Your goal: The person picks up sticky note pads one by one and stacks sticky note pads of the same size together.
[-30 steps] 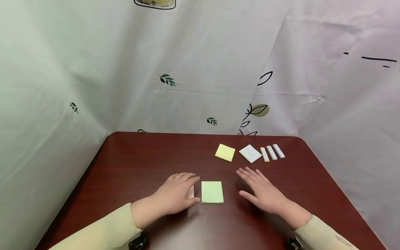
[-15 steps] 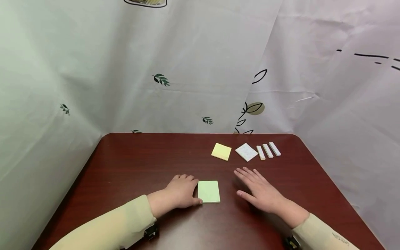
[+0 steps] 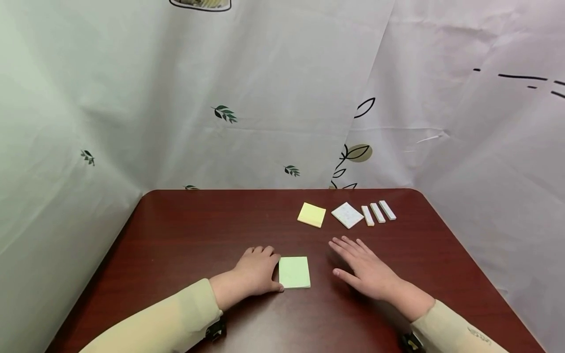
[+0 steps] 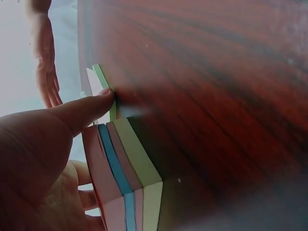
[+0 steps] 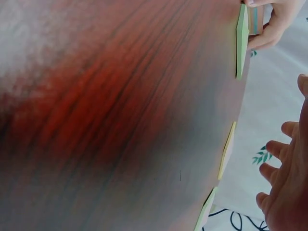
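In the head view, my left hand (image 3: 256,272) reaches over the left edge of a light green sticky note pad (image 3: 295,272), thumb at its near left corner and forefinger at its far left corner, pinching it. Beneath the palm stands a thick stack of sticky notes (image 4: 126,168) in pink, blue and pale yellow layers, seen in the left wrist view and covered by the hand in the head view. My right hand (image 3: 368,272) stays low over the table, fingers extended and thumb apart, holding nothing.
Toward the table's back right lie a yellow sticky note pad (image 3: 311,215), a whitish square pad (image 3: 347,215) and three narrow white strips (image 3: 377,213). The dark red table (image 3: 198,220) has rounded back corners. A pale patterned curtain (image 3: 265,98) hangs behind it.
My left hand has shifted right, onto the green pad's left corners, covering the pink paper that showed beside it. The right hand keeps its place; the head view has swung slightly right.
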Motion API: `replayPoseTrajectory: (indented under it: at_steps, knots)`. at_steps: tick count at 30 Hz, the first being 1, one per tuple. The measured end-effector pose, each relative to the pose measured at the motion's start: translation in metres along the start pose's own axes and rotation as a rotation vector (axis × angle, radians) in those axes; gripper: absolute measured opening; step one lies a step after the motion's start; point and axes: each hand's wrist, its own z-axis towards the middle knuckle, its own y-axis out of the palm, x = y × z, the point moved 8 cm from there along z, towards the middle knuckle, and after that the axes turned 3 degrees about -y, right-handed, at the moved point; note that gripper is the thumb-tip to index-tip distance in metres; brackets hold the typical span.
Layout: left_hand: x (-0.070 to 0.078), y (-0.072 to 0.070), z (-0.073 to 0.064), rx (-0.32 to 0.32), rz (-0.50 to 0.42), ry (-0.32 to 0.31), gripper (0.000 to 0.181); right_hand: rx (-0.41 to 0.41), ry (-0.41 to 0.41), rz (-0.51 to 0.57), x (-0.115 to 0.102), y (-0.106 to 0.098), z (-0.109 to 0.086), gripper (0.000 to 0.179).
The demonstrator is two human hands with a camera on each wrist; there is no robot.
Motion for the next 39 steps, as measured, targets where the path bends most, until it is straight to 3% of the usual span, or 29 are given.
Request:
replayPoseTrajectory:
  at_steps: [11,18,29,39]
  knots:
    - [0.004,-0.006,0.001,0.013,0.051,-0.003,0.073,-0.001,-0.010,0.008,0.004,0.000,0.016,0.066]
    - [0.006,-0.008,0.000,-0.006,0.070,-0.008,0.070,0.021,-0.016,0.028,0.013,0.001,0.052,0.063]
    - [0.009,-0.010,0.002,-0.013,0.092,-0.004,0.064,-0.068,0.128,0.041,0.035,0.010,0.121,0.055]
    - [0.010,-0.011,0.000,-0.024,0.113,-0.006,0.060,-0.161,0.169,-0.032,0.049,0.031,0.148,0.054]
